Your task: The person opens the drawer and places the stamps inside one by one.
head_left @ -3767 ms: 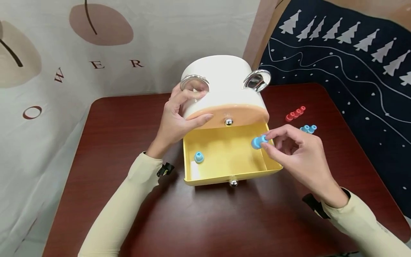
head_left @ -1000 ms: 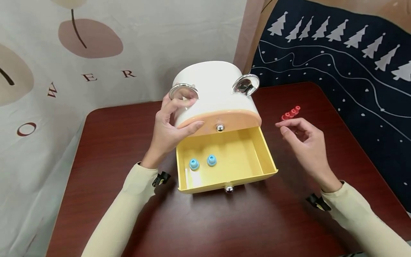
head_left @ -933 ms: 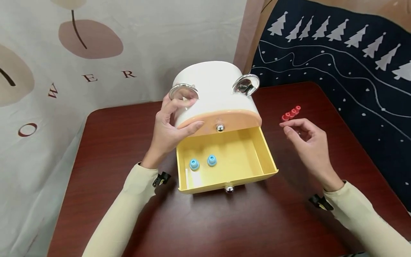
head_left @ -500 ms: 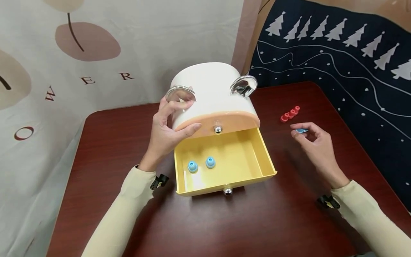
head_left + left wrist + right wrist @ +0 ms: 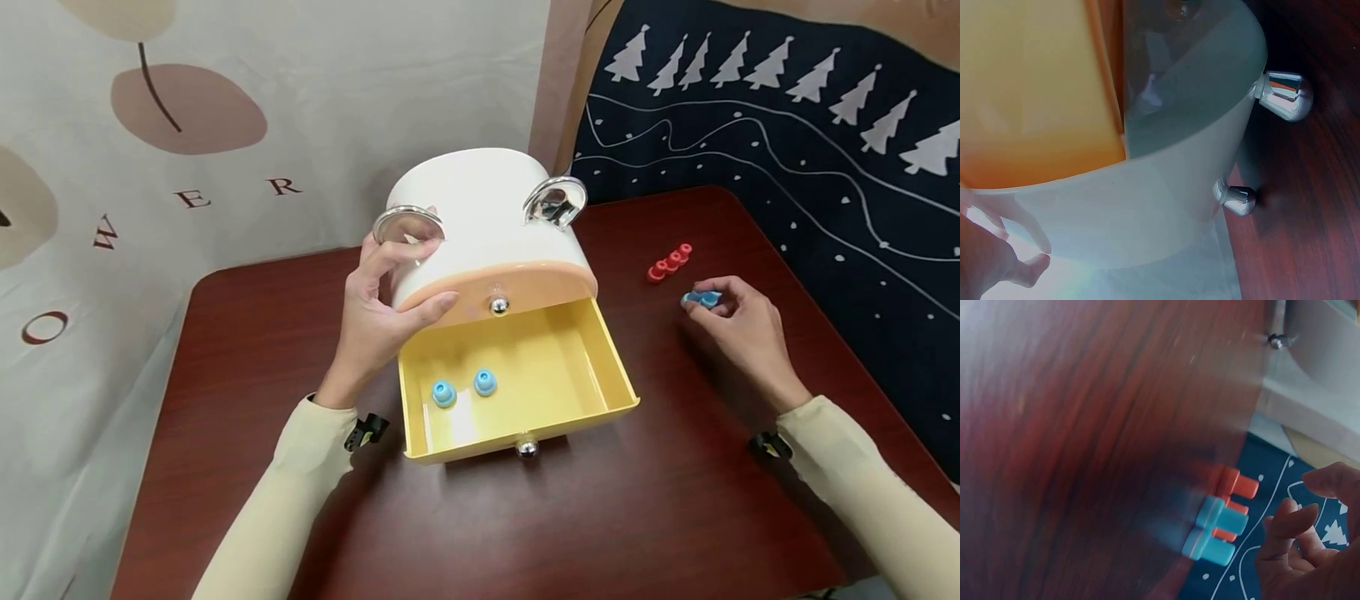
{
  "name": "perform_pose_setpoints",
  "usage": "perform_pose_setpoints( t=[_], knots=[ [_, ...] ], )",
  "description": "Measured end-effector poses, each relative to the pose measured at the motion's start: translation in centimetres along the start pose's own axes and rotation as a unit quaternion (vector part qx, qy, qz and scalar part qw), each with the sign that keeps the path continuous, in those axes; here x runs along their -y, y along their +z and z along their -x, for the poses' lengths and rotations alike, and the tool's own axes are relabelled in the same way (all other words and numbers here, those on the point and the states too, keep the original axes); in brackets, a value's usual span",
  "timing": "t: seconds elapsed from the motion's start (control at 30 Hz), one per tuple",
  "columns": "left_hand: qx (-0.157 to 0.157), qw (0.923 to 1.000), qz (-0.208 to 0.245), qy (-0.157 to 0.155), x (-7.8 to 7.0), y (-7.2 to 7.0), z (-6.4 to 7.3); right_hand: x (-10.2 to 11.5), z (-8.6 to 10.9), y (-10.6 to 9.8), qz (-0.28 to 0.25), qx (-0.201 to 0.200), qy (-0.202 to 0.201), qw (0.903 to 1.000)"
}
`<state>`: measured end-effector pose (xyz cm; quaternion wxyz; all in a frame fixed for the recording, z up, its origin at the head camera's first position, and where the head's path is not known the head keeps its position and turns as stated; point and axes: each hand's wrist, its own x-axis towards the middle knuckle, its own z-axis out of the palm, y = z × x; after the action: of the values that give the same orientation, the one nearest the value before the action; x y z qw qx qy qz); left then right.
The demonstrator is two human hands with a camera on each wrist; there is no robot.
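Observation:
A white drawer box (image 5: 480,192) with a peach front and chrome ear-like rings stands mid-table. My left hand (image 5: 375,312) grips its left side, thumb on the front face and fingers around the edge by the left ring. Its yellow drawer (image 5: 555,371) is pulled out and holds two blue stepped pegs (image 5: 485,382), standing apart. Right of the box, my right hand (image 5: 753,329) hovers beside two more blue pegs (image 5: 1217,550) on the table. In the right wrist view its fingers (image 5: 1335,481) are apart from these pegs, with nothing between them.
A row of three red pegs (image 5: 672,262) stands just beyond the blue pair, right of the box. The dark wooden table (image 5: 600,517) meets a pale printed curtain (image 5: 315,100) behind and a navy tree-patterned cloth (image 5: 757,150) on the right.
A second blue peg went from my right hand into the drawer. That hand then moved right, to the blue pegs on the table. My left hand keeps its grip on the box.

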<state>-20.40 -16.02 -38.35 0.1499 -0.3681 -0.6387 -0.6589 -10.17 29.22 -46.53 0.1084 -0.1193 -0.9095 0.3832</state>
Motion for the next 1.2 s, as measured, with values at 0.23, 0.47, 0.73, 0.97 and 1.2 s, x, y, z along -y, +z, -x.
perform_pose_setpoints(
  t=[0.23,0.47,0.73,0.97,1.2],
  knots=[
    [0.01,0.9999,0.003,0.005,0.0,-0.2,-0.1,-0.7,-0.5,-0.2,0.024,-0.005,-0.016,0.9996],
    [0.01,0.9999,0.0,0.008,-0.1,-0.4,-0.1,-0.9,-1.3,-0.2,0.043,-0.017,-0.036,0.9983],
    [0.009,0.9999,-0.003,0.012,-0.4,-0.6,0.0,-0.8,-1.5,0.2,0.06,0.008,-0.033,0.9976],
    [0.009,0.9999,-0.001,0.006,-0.4,-0.6,-0.1,-0.6,-1.2,-0.2,0.063,0.025,-0.034,0.9971],
    [-0.002,0.9995,-0.017,-0.027,-0.5,-0.4,0.0,-0.5,-0.7,-0.4,0.065,0.047,-0.025,0.9965]
  ],
)
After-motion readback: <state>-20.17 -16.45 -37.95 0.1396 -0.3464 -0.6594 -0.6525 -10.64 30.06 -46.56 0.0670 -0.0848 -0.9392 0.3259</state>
